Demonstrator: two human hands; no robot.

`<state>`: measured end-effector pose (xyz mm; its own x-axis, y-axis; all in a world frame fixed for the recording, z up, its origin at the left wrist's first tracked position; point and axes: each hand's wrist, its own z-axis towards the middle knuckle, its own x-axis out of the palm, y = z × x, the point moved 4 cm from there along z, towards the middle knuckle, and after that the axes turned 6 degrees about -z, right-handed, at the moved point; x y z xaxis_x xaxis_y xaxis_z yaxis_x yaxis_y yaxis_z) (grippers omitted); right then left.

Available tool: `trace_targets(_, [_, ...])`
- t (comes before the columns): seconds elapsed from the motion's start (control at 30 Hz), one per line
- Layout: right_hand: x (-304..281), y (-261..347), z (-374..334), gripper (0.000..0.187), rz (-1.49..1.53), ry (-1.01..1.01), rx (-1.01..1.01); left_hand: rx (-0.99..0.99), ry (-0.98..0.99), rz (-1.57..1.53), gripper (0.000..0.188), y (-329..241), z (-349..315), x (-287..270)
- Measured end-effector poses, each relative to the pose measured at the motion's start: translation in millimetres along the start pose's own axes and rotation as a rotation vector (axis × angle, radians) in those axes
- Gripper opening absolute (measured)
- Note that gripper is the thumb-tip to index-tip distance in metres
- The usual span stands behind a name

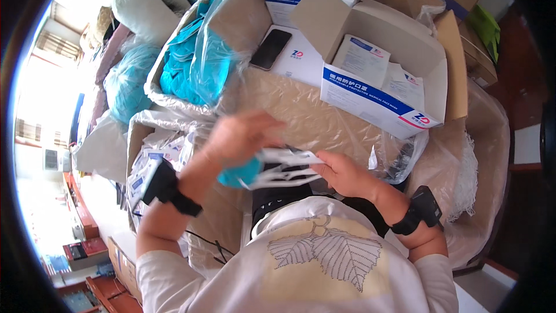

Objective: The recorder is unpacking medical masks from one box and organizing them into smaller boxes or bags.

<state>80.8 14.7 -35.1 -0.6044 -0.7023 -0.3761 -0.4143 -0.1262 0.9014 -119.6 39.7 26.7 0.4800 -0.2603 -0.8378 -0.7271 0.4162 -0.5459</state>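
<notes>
White elastic ear loops (284, 181) stretch across my lap from blue face masks (241, 174). The right end of the loops is pinched in my right hand (346, 175), fingers and thumb closed. Smeared by motion, my left hand (246, 133) is just above the masks and loops; whether it holds anything cannot be made out. How many masks hang on the loops is also hidden. Both wrists carry black strapped-on devices.
Ahead stands an open white-and-blue carton (376, 95) with flat white packets inside. A black phone (271, 48) lies on a white box left of it. Blue masks fill a plastic-lined bin (152, 84) at far left; nearer, another lined box (132, 134) holds white packets.
</notes>
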Motion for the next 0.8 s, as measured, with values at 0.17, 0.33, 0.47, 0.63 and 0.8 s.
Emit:
trace_targets(0.17, [-11,17,-5,0.018,-0.090,-0.032,-0.017,-0.052,0.249,-0.483,0.076,-48,7,75])
trace_targets(0.33, [-8,9,-16,0.014,-0.165,-0.142,-0.002,-0.001,0.164,-0.856,0.056,-43,6,107])
trace_targets(0.47, [-5,10,-19,0.014,-0.160,-0.075,0.054,-0.048,0.377,-0.542,0.031,-35,3,94])
trace_targets(0.63, [-9,16,-16,0.020,-0.210,0.181,0.068,0.028,0.474,-0.405,0.032,-35,-9,80])
trace_targets(0.8, [-5,26,-23,0.032,-0.060,0.374,-0.039,0.044,0.564,-0.812,0.041,-34,-24,71])
